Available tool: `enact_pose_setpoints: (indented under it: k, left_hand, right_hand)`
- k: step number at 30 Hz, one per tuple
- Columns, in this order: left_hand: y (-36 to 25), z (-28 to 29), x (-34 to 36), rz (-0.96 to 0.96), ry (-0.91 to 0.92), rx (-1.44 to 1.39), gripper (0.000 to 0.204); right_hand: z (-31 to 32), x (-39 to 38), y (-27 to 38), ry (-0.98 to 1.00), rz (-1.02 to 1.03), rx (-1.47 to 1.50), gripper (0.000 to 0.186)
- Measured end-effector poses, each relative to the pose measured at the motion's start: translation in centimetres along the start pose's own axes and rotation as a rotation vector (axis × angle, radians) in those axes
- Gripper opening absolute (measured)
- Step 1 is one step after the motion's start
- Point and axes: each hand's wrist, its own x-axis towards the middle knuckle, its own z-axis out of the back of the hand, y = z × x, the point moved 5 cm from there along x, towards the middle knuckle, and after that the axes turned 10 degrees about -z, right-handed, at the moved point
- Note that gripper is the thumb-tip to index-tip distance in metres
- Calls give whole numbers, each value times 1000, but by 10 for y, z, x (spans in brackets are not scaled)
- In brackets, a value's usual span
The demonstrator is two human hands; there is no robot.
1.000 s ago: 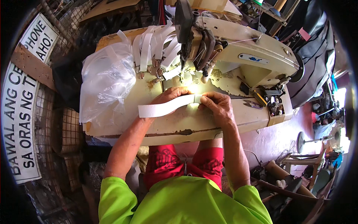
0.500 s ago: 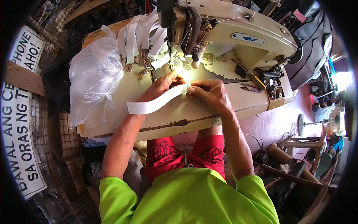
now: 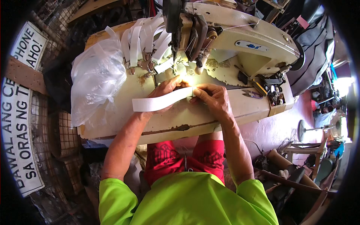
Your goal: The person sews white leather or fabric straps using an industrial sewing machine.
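We see the strap (image 3: 159, 102), white and flat, held up in front of the sewing machine (image 3: 243, 26), above the near part of the table (image 3: 243, 108). One end lies between the thumb and forefinger of our right hand (image 3: 214, 99); these two are brought narrowly together on it, with the thumb on the side facing us. From that pinch the strap runs leftward in a gentle curve, passing across the front of our left hand (image 3: 165, 91), and its loose end sticks out just above the left wrist, with no fingers on it. The left fingers are curled and reach toward the pinched end, their tips just beside it. Glare there hides the detail, so we cannot tell whether they grip the strap or only rest near it.

Beyond the left hand we have a bundle (image 3: 148, 39) of other white strips, with metal clips (image 3: 150, 65) at their near ends. A clear plastic bag (image 3: 99, 82) sits to its left. Well to the right of both hands, snips (image 3: 253, 94) lie on the table, near a box (image 3: 275, 111) of small parts.
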Motion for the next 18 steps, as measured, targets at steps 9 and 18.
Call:
enact_pose_setpoints:
  k: [9,18]
  left_hand:
    - [7,2,-1,113,12,-83,18]
    - [4,6,4,160,-21,0,22]
  right_hand:
    - [-2,0,-1,1,-18,71,19]
    - [-1,-6,0,-115,-54,35,18]
